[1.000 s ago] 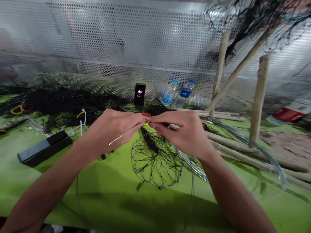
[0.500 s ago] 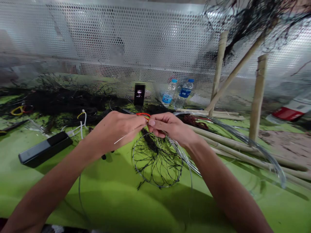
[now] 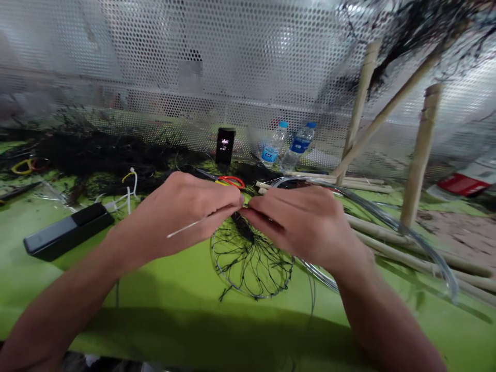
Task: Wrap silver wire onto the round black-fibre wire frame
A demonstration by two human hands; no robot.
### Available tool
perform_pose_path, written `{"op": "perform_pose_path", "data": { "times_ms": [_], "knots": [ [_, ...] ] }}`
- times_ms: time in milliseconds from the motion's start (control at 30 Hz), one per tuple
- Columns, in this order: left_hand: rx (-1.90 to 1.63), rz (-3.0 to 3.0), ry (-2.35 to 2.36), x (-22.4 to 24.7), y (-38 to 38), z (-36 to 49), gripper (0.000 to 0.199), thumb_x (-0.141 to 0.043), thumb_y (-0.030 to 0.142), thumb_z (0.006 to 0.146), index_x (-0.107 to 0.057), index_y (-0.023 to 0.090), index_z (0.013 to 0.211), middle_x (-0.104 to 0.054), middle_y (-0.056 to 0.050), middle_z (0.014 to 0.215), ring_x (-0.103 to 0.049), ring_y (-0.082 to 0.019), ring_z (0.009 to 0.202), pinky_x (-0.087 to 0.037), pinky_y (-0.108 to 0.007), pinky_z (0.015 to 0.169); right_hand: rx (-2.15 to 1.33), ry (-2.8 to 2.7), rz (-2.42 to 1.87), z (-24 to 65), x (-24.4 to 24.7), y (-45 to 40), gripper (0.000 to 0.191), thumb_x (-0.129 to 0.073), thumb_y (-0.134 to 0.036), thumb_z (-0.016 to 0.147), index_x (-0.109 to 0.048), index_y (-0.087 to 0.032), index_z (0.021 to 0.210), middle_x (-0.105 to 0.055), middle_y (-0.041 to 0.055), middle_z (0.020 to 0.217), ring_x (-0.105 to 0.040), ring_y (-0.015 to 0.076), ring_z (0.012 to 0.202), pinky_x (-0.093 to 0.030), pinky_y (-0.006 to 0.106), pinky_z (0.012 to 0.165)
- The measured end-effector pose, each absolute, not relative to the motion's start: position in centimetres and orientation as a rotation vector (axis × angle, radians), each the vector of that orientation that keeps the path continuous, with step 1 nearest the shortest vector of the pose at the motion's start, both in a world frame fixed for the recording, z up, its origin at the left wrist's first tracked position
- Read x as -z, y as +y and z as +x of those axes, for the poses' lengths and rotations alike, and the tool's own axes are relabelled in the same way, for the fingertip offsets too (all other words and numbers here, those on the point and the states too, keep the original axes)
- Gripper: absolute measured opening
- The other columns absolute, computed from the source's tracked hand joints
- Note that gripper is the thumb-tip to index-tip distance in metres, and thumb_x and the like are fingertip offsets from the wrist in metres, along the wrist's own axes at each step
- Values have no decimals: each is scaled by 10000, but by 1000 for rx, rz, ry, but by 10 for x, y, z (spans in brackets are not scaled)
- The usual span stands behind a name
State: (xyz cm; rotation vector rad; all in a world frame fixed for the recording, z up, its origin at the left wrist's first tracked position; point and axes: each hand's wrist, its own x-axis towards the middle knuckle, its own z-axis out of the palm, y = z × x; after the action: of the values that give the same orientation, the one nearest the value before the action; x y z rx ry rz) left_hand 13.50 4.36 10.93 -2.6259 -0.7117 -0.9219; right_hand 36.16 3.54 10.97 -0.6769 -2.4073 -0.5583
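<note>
My left hand is closed in a pinch on a thin pale wire, whose free end sticks out below the knuckles. Fingertip to fingertip with it, my right hand also pinches, seemingly on the same wire; the exact gripped spot is hidden between the fingers. Below them on the green table lies a round wire hoop with black knotted netting gathered inside. Red-handled scissors lie just beyond the fingertips.
Clear tubing or coiled wire and bamboo poles lie to the right. A grey power bank with white cables is at left. Two water bottles, a phone and a black netting heap stand or lie before a perforated metal panel.
My right hand has turned over, its back now upward, and shifted slightly right. My left hand keeps its pinch. The view has shifted a little, and more of the scissors shows.
</note>
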Motion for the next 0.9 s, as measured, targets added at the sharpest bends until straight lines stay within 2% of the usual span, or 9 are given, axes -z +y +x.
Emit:
{"op": "perform_pose_path", "data": {
  "times_ms": [100,200,267,333,433,567,667,833,900],
  "knots": [
    [941,-2718,-753,-111,42,138,240,-570,223,1010,-659,197,789,-638,60,576,-506,-81,440,-335,-267,492,962,-2428,-649,361,-112,23,300,-624,-140,949,-576,-174,654,-469,-29,581,-351,110,501,-235,340,504],
    [914,-2700,-802,-110,40,140,237,-563,244,1014,-658,197,801,-645,51,585,-513,-89,444,-318,-272,480,1046,-2376,-632,358,-108,22,299,-634,-90,909,-563,-176,631,-470,-28,565,-354,113,491,-248,328,491],
    [902,-2628,-804,-108,40,139,218,-556,247,1014,-652,194,826,-641,40,591,-535,-102,464,-316,-280,483,959,-2339,-675,356,-105,27,295,-638,-108,911,-577,-169,629,-491,-29,562,-362,104,485,-245,318,482],
    [916,-2559,-775,-106,41,138,184,-555,233,1012,-647,193,858,-622,43,577,-544,-105,470,-331,-280,492,681,-2321,-784,356,-104,34,302,-663,-154,911,-596,-161,616,-492,-39,536,-374,87,477,-251,298,477],
    [972,-2454,-718,-104,43,137,181,-567,210,1008,-637,197,842,-646,47,607,-575,-96,488,-365,-272,511,-63,-2254,-936,359,-110,40,249,-683,-212,910,-674,-154,668,-541,-48,521,-442,65,463,-318,241,472],
    [953,-2377,-686,-103,42,138,195,-572,208,1010,-624,201,822,-718,38,711,-653,-96,572,-411,-264,536,-984,-2065,-981,364,-121,41,291,-665,-371,935,-746,-145,770,-702,14,667,-615,95,494,-403,204,428],
    [908,-2368,-714,-103,41,138,199,-538,208,1027,-615,207,843,-721,41,714,-652,-99,569,-406,-278,521,-1193,-1951,-984,364,-123,41,321,-691,-427,915,-774,-141,796,-731,40,701,-648,107,505,-413,196,408],
    [912,-2354,-687,-105,40,138,233,-529,200,1030,-588,215,806,-707,49,690,-639,-92,552,-401,-281,514,-1227,-1880,-960,360,-118,42,306,-716,-425,899,-779,-137,818,-766,62,788,-628,91,492,-405,192,399],
    [902,-2360,-681,-106,40,137,232,-534,193,1026,-585,213,800,-710,46,701,-643,-92,561,-411,-278,522,-1207,-1888,-947,360,-117,41,293,-711,-410,908,-775,-138,821,-748,47,738,-615,85,487,-392,189,401]
  ]
}}
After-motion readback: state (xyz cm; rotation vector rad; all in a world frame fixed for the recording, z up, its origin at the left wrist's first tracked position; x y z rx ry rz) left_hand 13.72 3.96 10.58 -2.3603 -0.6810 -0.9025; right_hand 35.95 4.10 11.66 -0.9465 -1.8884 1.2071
